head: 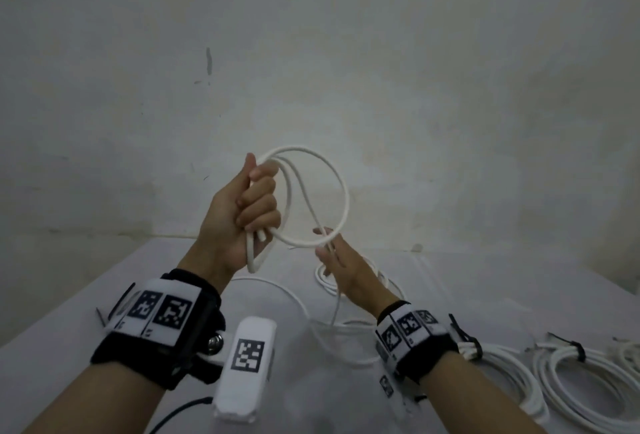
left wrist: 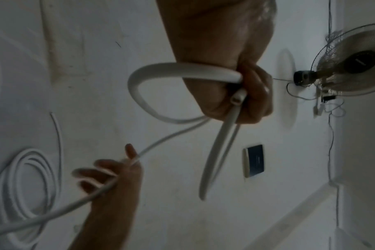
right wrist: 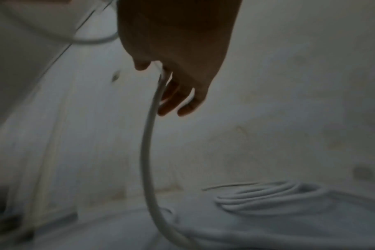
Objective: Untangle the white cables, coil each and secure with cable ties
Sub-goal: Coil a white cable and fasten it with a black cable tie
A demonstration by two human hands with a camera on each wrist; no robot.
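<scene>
My left hand [head: 252, 201] is raised above the table and grips a small coil of white cable [head: 347, 198], about three loops bunched in the fist. The left wrist view shows this fist [left wrist: 246, 94] closed on the loops [left wrist: 139, 74], with the cut cable end poking out. The free length drops from the coil into my right hand [head: 337, 264], lower and to the right. There it runs between thumb and fingers [left wrist: 109, 175], lightly pinched. Below the right hand [right wrist: 178, 94] the cable tail [right wrist: 146, 152] hangs down to the tabletop.
Two coiled cables [head: 512, 374] [head: 588, 392], each bound with a black tie [head: 471, 347], lie at the table's right front. Another loose white coil [head: 323, 277] lies behind the right hand. A black tie [head: 100, 317] lies at the left on the white-covered table [head: 138, 277]. A wall stands close behind.
</scene>
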